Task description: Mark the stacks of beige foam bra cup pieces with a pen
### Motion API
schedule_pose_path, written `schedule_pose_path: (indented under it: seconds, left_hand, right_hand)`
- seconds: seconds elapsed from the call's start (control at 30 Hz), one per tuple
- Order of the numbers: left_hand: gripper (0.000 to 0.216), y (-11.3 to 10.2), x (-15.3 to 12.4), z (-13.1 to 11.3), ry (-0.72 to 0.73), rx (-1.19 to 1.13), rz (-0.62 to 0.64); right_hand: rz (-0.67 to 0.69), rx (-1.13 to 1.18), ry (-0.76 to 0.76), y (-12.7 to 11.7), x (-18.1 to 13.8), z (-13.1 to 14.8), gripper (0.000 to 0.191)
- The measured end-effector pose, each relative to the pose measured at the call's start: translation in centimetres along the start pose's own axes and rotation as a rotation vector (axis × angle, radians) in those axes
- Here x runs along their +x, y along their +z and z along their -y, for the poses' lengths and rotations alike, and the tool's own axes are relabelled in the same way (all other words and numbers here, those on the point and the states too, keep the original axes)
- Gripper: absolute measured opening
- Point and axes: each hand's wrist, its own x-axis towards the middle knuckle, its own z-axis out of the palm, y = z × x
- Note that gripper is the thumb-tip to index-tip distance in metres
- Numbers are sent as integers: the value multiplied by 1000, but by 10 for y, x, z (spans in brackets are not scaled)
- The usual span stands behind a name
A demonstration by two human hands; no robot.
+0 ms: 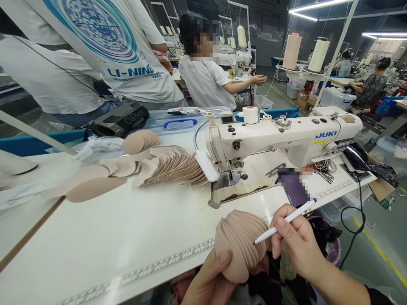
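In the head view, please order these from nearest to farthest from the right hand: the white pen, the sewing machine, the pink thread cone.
1. White pen: held in the right hand itself.
2. Sewing machine: on the table, beyond the hand.
3. Pink thread cone: on a stand behind the machine, far back.

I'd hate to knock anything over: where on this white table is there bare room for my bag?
Bare room: the white table between the fanned beige foam cups and its near edge. Crowded: around the white sewing machine, where scissors lie.
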Motion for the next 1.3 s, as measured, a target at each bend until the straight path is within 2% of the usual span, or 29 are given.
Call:
schedule_pose_path:
  seconds: [0.2, 0.33, 0.47, 0.63, 0.7, 0.87, 1.07, 1.2, 1.3]
  left_hand:
    - [121, 0, 2, 1, -1, 2, 4]
    - [122, 6, 1, -1, -3, 21, 28]
    - [104, 8, -1, -2, 27, 31, 71]
    - [55, 10, -3, -2, 26, 16, 144]
    - [44, 11, -3, -2, 20, -6, 170]
    - [54, 12, -3, -2, 46, -3, 164]
    - [39, 12, -1, -1, 50, -35, 162]
    - [33, 15, -3, -1, 48, 3, 221]
    - [44, 15, -4, -2, 52, 36, 231]
  right_hand:
    - [-5, -69, -16, -1, -2, -1, 38]
    - [-4, -65, -24, -1, -4, -1, 39]
    - [-13, -116, -26, 1, -5, 1, 39]
    - [21, -135, -22, 4, -6, 3, 41]
    - [1, -128, -27, 4, -5, 4, 40]
    - [25, -146, -17, 6, -5, 4, 41]
    - [22, -134, -37, 6, -7, 2, 37]
    - [63, -156, 6, 6, -7, 0, 38]
    - [53, -118, -6, 6, -7, 0, 38]
